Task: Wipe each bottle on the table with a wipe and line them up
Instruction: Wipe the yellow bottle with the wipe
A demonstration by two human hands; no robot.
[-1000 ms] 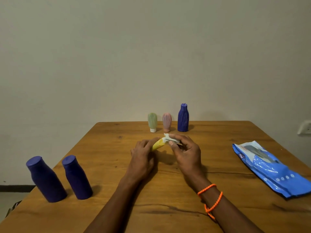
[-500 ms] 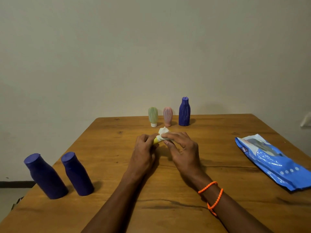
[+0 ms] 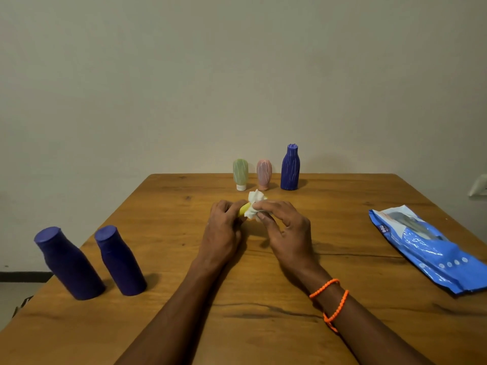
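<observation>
Both hands met mid-desk: the left hand (image 3: 222, 227) gripped a small yellow bottle (image 3: 243, 208), while the right hand (image 3: 286, 227) pinched a crumpled white wipe (image 3: 255, 202) around its far end. Behind stood three bottles; two purple bottles waited at the left of the desk (image 3: 263, 299).

A wall socket (image 3: 479, 186) sits on the plain wall (image 3: 184, 75)

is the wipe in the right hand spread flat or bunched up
Bunched up. The white wipe is crumpled into a wad, pinched by the right hand against the yellow bottle held by the left hand.
</observation>
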